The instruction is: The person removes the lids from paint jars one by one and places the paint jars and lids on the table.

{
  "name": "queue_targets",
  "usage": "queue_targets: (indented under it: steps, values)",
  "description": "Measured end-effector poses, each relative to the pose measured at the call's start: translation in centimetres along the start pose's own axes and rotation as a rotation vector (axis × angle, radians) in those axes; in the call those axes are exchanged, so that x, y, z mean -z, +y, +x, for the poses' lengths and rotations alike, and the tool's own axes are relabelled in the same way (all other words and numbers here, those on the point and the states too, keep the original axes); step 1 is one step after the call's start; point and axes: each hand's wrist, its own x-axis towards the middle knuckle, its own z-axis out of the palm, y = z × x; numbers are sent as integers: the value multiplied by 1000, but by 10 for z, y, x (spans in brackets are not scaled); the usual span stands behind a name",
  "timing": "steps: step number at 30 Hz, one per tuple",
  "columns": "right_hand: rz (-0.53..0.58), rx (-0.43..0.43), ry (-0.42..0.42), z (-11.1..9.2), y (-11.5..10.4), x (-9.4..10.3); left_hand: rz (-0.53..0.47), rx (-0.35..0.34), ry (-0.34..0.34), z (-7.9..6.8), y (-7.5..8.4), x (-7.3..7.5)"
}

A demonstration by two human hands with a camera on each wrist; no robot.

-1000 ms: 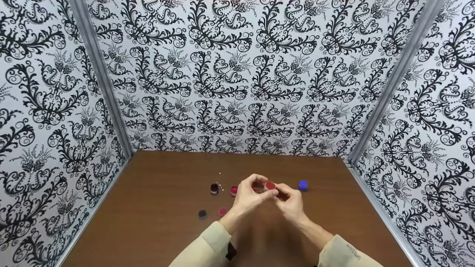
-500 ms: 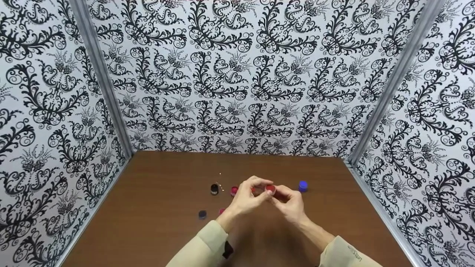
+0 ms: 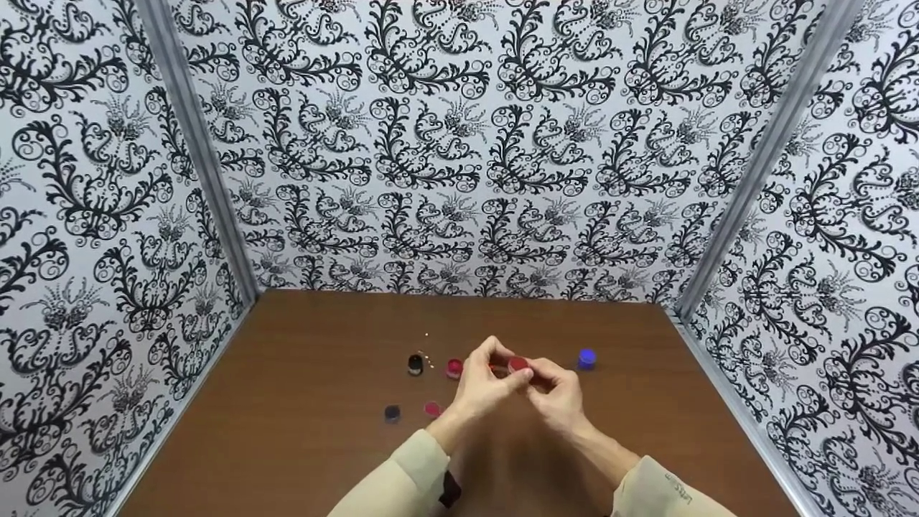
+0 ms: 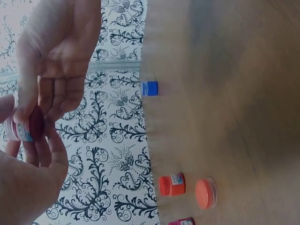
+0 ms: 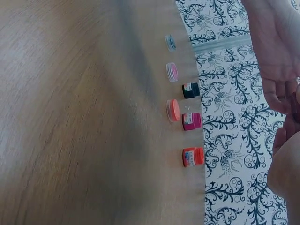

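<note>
Both hands hold a small dark red paint jar [image 3: 518, 365] above the table. In the head view my left hand [image 3: 482, 377] grips it from the left, thumb across its near side. From the right, my right hand [image 3: 560, 395] pinches it with curled fingers. The left wrist view shows a white label on the jar's side between the fingers; much of the jar is covered. Behind the left hand stands an orange paint jar [image 5: 190, 157], with an orange lid [image 5: 173, 110] lying closer to me. A magenta jar [image 3: 454, 368] stands just left of that hand.
A black jar [image 3: 415, 365] stands farther left, beside small pale specks [image 3: 426, 357]. Nearer me lie a dark lid [image 3: 391, 413] and a pink lid [image 3: 431, 408]. Right of the hands stands a blue jar [image 3: 586, 359]. Patterned walls [image 3: 459, 143] enclose the brown table [image 3: 323, 345].
Both hands have kept the red jar, dipping and rising slightly with it and shifting a little left. The pink lid, half covered by the left wrist half a second ago, shows more now.
</note>
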Motion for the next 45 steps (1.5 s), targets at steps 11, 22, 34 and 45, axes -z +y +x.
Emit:
queue_targets:
  steps: [11, 22, 34, 45]
  values:
    - [-28, -18, -54, 2, 0, 6, 42, 60, 104, -2, -1, -3]
    - [-41, -60, -95, 0, -5, 9, 77, -51, -131, 0, -3, 15]
    - [-28, -70, -56, -11, -2, 5, 69, -47, -113, -4, -6, 9]
    - [-113, -65, 51, -11, 0, -4, 58, -10, 195, -13, -12, -19]
